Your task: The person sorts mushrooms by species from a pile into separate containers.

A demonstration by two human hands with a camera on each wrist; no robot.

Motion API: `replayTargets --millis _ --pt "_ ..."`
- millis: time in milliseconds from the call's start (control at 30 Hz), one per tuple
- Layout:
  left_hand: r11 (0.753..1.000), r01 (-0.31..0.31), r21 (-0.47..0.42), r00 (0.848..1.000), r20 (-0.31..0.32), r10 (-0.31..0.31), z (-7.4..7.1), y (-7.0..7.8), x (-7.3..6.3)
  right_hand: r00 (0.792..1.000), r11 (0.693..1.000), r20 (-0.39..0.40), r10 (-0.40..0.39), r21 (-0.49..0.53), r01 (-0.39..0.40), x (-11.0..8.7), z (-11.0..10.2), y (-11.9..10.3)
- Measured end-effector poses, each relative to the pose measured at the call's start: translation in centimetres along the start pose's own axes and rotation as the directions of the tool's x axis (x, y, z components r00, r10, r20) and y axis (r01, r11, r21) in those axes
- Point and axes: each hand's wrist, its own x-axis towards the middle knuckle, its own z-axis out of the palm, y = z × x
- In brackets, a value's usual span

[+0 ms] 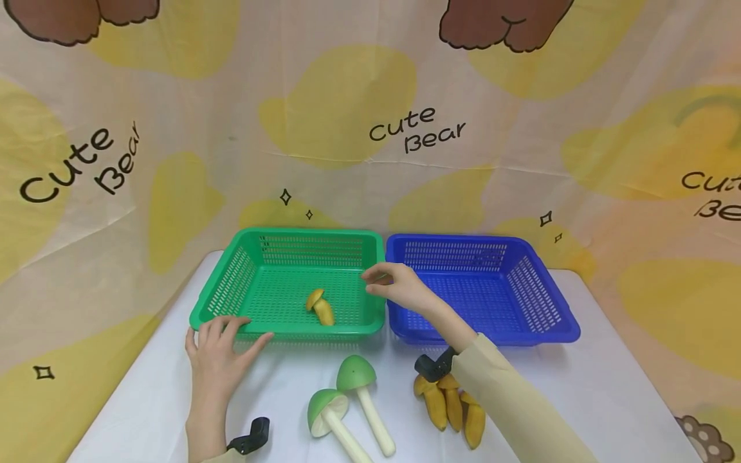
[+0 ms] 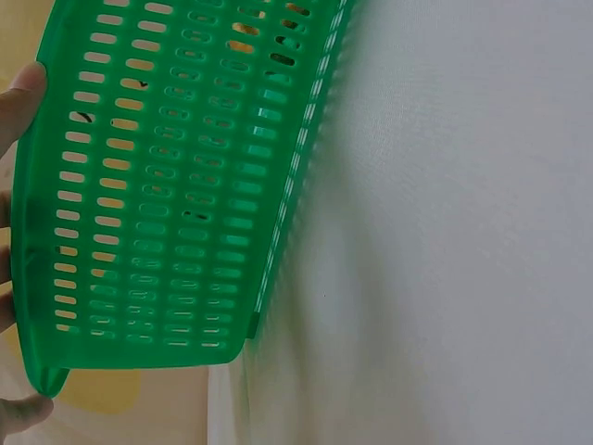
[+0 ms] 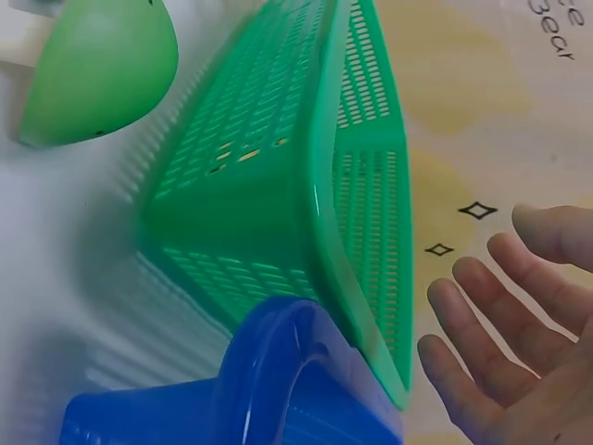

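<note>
My left hand (image 1: 217, 354) rests on the near left corner of the green basket (image 1: 286, 332), fingers spread along the rim. In the left wrist view its fingertips touch the rim of that basket (image 2: 185, 232). My right hand (image 1: 399, 286) hovers above where the two baskets meet, holding nothing; the right wrist view shows its fingers (image 3: 482, 343) loosely extended. A yellow toy mushroom (image 1: 321, 307) lies inside the green basket. On the table in front are two green-capped mushrooms (image 1: 356, 373) with white stems. Several yellow mushrooms (image 1: 435, 405) lie under my right forearm, partly covered by the wrist camera.
The blue basket (image 1: 486, 339) stands right beside the green one, with nothing seen in it. Both sit on a white-covered table (image 1: 585, 399). A printed cloth (image 1: 336, 109) hangs close behind them.
</note>
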Motion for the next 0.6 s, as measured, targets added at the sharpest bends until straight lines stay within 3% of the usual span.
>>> replayTargets --millis 600 --pt "1.0 -0.006 0.001 1.0 -0.001 0.006 0.0 -0.1 0.0 0.998 0.997 -0.065 -0.012 0.07 0.017 -6.2 -0.9 0.2"
